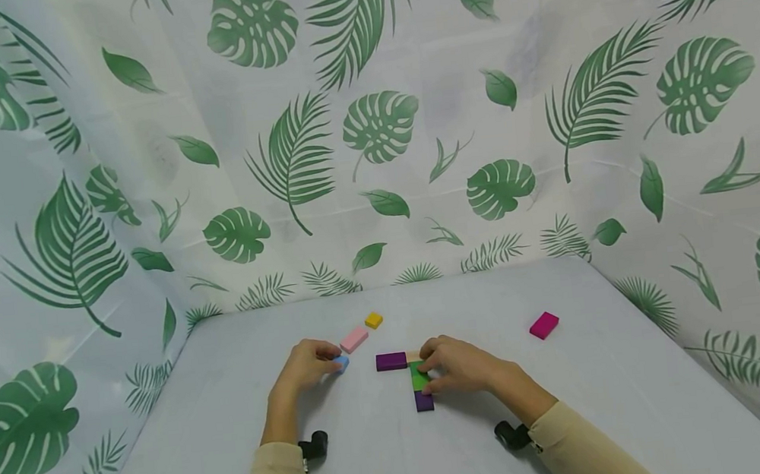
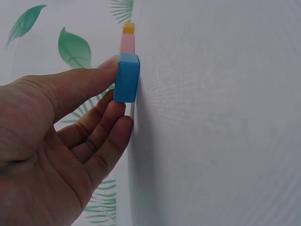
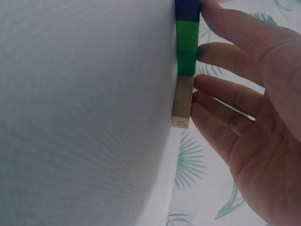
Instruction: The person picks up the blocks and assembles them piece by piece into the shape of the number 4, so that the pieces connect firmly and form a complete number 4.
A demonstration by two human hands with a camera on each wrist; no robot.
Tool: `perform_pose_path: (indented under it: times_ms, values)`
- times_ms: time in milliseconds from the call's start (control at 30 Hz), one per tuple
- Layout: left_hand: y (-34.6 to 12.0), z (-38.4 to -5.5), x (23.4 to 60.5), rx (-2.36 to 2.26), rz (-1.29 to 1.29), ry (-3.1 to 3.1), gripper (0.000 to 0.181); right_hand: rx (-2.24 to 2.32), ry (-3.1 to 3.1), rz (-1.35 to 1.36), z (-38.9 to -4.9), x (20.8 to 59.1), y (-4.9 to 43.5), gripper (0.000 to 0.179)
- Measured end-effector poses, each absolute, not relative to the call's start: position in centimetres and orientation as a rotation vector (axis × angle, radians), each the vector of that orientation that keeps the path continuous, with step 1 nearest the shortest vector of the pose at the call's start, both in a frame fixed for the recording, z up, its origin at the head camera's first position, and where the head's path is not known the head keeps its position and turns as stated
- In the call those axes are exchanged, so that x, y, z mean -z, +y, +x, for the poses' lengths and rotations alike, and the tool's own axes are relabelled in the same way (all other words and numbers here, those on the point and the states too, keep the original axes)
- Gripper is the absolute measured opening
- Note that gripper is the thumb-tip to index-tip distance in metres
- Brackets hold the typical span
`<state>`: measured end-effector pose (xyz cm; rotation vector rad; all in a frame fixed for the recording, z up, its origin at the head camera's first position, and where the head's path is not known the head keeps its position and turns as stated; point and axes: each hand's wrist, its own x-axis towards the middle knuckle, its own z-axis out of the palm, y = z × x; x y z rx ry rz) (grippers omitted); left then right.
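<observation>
My left hand (image 1: 307,364) pinches a small blue block (image 2: 126,81) between thumb and fingers, on or just over the table at the left. Just beyond it in the head view lies a pink block (image 1: 354,339). The right hand (image 1: 459,365) lies along a row of blocks, its fingertips touching the row's side. That row has a dark purple block (image 1: 424,400) nearest me, then a bright green block (image 3: 187,36), a teal block (image 3: 186,62) and a plain wooden block (image 3: 183,100). A purple block (image 1: 391,362) extends leftward from the far end.
Behind the pink block sits a small yellow block (image 1: 373,320). A magenta block (image 1: 544,326) lies apart at the right. Leaf-patterned curtains (image 1: 326,250) stand along the back and sides of the white table (image 1: 374,459).
</observation>
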<state>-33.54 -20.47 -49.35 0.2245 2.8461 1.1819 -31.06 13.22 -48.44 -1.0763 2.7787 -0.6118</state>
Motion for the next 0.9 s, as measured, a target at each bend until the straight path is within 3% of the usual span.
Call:
perform_pose_path:
  times_ms: [900]
  values:
    - [-19.0,-33.6,49.0,-1.153,0.291,2.835,0.021,0.598,2.785,-1.089,-31.1,48.4,13.2,0.045]
